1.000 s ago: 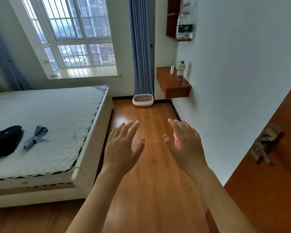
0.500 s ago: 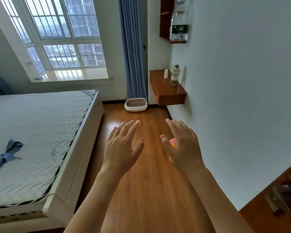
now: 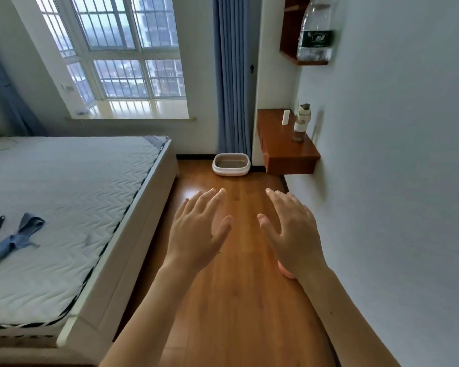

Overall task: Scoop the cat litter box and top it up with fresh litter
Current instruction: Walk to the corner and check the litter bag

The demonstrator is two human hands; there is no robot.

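- The white quilted bed (image 3: 64, 207) fills the left side; its pale frame edge borders the floor strip.
- The brown wooden plank floor (image 3: 236, 300) runs as a narrow lane between the bed and the white right wall (image 3: 395, 181).
- A brown wooden wall shelf (image 3: 286, 152) juts out from the wall above the lane's far end.
- The pale oval plastic litter box (image 3: 231, 164) sits on the floor at the far end, under the blue curtain (image 3: 232, 75).
- The left hand (image 3: 196, 231) and right hand (image 3: 292, 231) hover with fingers spread, holding nothing.
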